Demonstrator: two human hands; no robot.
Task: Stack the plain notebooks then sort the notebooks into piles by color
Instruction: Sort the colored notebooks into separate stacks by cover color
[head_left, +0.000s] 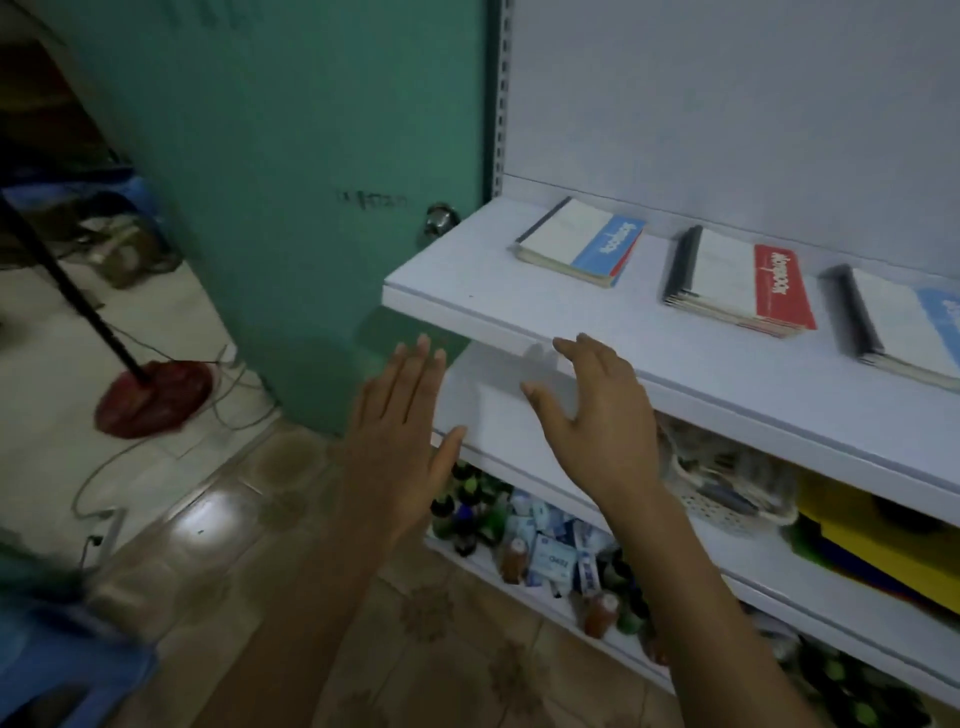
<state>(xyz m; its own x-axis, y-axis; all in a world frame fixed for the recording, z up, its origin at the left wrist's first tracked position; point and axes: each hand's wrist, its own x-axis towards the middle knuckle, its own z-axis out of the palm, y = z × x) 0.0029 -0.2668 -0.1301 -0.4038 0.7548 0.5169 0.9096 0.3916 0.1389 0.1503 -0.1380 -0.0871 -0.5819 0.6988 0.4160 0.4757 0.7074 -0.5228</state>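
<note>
Hovering before the shelf (467, 270), left hand (400, 415) flat and empty, right hand (592, 415) loosely spread and empty by its front edge, contact unclear. Up top: blue-topped pile (579, 241), red pile (743, 283), blue pile (904, 327) far right. Sorting seems underway; red peeks under that blue-topped pile, so lifting its top notebook looks next.

Three notebook piles lie flat, apart: a blue-banded pile (582, 241), a red-banded pile (743, 283), another blue-banded pile (904, 327).
</note>
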